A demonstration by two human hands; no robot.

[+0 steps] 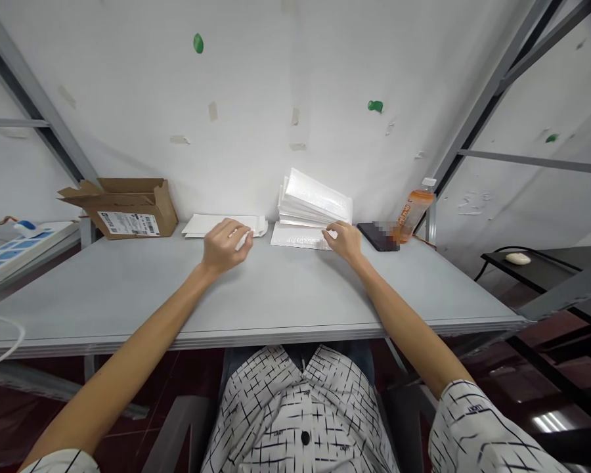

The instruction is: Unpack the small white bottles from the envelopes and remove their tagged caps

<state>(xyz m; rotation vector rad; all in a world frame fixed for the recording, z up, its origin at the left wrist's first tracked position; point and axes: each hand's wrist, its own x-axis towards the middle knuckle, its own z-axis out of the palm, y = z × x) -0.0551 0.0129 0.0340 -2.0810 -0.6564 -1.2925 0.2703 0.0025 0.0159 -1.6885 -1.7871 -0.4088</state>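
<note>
My left hand [226, 246] is over the grey desk, in front of a flat stack of white envelopes [201, 225]; its fingers are curled and partly apart, with nothing between them. At the right end of a single white bubble mailer [295, 236], my right hand [343, 240] has its thumb and index finger curved around the mailer's edge area. Whether the fingertips grip it is hard to see. Behind that mailer, a fanned pile of white bubble mailers [315, 197] leans near the wall.
An open cardboard box [167, 207] with a label stands at the back left. A black phone [374, 235] and an orange drink bottle [414, 209] are at the back right. A power strip [24, 249] lies beyond the desk's left side, and metal posts rise on both sides.
</note>
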